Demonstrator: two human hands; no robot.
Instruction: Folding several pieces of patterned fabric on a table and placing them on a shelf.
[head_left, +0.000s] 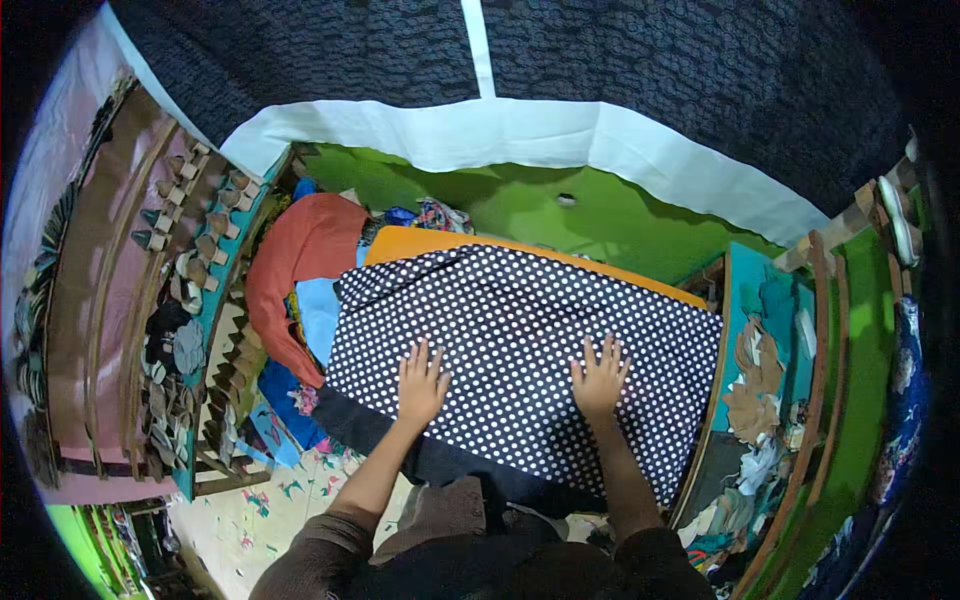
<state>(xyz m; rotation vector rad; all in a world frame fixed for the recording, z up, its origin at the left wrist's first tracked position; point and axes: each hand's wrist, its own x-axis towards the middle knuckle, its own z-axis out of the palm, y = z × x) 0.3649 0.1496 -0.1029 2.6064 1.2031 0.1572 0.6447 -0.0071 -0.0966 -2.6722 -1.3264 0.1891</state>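
A black fabric with white polka dots (505, 345) is spread over a work table in front of me. My left hand (422, 383) lies flat on it toward the left, fingers spread. Further right, my right hand (598, 378) also rests flat on the cloth with its fingers apart. Neither hand holds anything. Small creases run along the cloth's far left part. Beyond its far edge shows an orange-yellow board or sheet (400, 241). A plain black strip of cloth (372, 425) hangs along the near edge.
Rust-red cloth (298, 262) and light blue fabric (318, 312) are heaped at the table's left end. A shelf rack with shoe lasts (215, 245) stands further left. Scraps (755, 385) lie on a teal surface at right. Bits of coloured scrap litter the floor (270, 510).
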